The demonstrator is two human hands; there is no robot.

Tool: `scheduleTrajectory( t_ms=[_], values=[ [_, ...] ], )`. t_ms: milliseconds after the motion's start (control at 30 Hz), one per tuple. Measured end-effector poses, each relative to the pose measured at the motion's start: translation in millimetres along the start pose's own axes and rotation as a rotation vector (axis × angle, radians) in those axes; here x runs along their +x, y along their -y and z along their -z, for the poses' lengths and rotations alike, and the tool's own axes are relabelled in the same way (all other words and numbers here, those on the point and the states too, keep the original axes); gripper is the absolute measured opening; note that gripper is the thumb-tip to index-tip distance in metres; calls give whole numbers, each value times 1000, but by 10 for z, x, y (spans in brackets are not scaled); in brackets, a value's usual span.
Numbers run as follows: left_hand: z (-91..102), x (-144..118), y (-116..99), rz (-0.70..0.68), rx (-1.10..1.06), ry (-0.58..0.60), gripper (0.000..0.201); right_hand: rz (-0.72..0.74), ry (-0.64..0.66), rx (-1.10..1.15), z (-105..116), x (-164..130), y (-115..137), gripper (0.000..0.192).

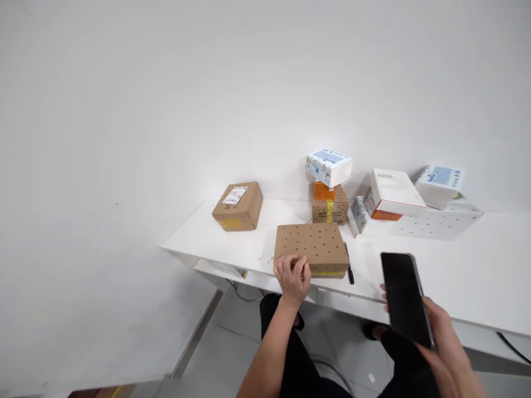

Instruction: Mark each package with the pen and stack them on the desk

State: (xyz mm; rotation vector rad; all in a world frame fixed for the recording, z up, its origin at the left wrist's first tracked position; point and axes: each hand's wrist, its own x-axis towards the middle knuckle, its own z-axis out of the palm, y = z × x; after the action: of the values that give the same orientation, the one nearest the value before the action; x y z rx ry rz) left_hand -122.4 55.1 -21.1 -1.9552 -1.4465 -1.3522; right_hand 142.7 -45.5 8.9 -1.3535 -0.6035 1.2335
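Observation:
My left hand (293, 280) bends its fingers over the near left edge of a brown cardboard box (313, 240) printed with small dark dots. Yellow tape runs along the box's near side, and the box lies flat at the table's front edge. In my right hand (443, 331) is a smartphone (406, 298) with a black screen and a clear case, held above the front of the table. A black pen (350, 275) lies just right of the dotted box.
On the white table (489, 276) stands a labelled cardboard box (238, 204) at the left. Behind the dotted box, a tissue pack (329, 166) tops an orange box (324, 190) and another cardboard box (332, 214). Further right are a white box (396, 190) and another tissue pack (440, 182).

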Motion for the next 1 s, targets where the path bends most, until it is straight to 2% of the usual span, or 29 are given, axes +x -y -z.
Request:
scheduleTrajectory(
  t_ms=[67, 133, 267, 367, 467, 633, 800, 1000],
  values=[
    [-4, 2, -5, 2, -4, -5, 13, -231, 73, 331, -208, -234, -25, 52],
    [0, 6, -11, 4, -12, -9, 12, -395, 180, 510, -445, -396, -73, 52],
    [12, 19, -19, 3, -23, 19, 13, -621, 460, 621, -884, -553, -133, 48],
    [11, 30, -14, -2, -6, 6, 13, -723, 603, 643, -1119, -598, -78, 50],
    [23, 36, 4, -13, 8, 7, 13, -727, 676, 679, -1253, -578, 25, 55],
    [81, 36, 45, -29, 8, 124, 15, -673, 741, 681, -1311, -427, 173, 59],
    [86, 44, 57, -37, -7, 132, 17, -601, 707, 693, -1333, -326, 258, 53],
    [82, 27, 48, -18, 21, 157, 18, -607, 661, 710, -1374, -273, 246, 50]
  ],
)
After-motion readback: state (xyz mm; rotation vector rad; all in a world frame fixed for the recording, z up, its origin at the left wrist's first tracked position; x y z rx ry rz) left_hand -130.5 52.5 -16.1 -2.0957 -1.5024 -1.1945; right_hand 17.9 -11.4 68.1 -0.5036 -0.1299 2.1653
